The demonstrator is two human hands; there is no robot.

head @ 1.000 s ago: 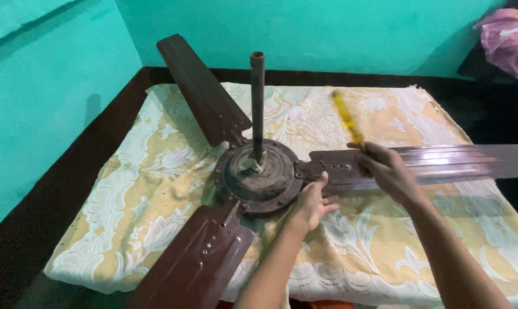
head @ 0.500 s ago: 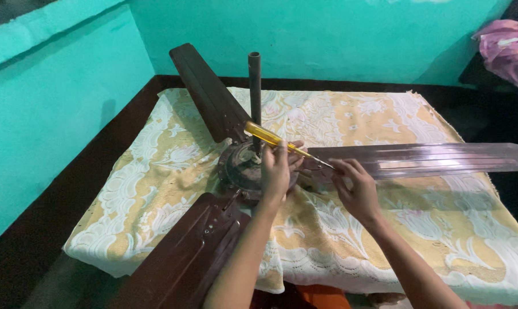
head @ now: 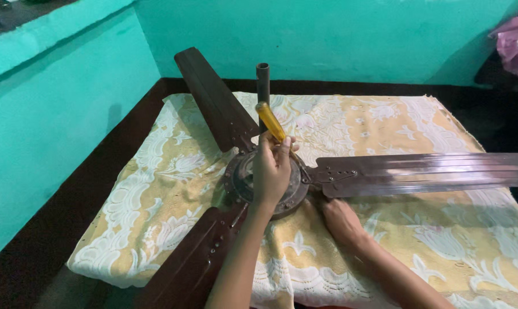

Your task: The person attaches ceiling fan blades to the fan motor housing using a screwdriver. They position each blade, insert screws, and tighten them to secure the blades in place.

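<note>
ceiling fan (head: 270, 183): dark brown, three blades, rusty hub, upright rod | left hand (head: 270, 169): gripping yellow-handled screwdriver (head: 270, 122) over hub | right hand (head: 340, 218): flat on cloth (head: 385, 120), open, beside hub

Left hand (head: 272, 170) hides screwdriver (head: 270, 122) tip, apparently.

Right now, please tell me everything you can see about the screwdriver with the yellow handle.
The screwdriver has a translucent yellow handle that looks like plastic. It is tilted, with the handle end up and to the left, in front of the fan's dark upright rod. The left hand grips its lower part over the round motor hub, so the shaft and tip are hidden. Nothing else touches it.
</note>
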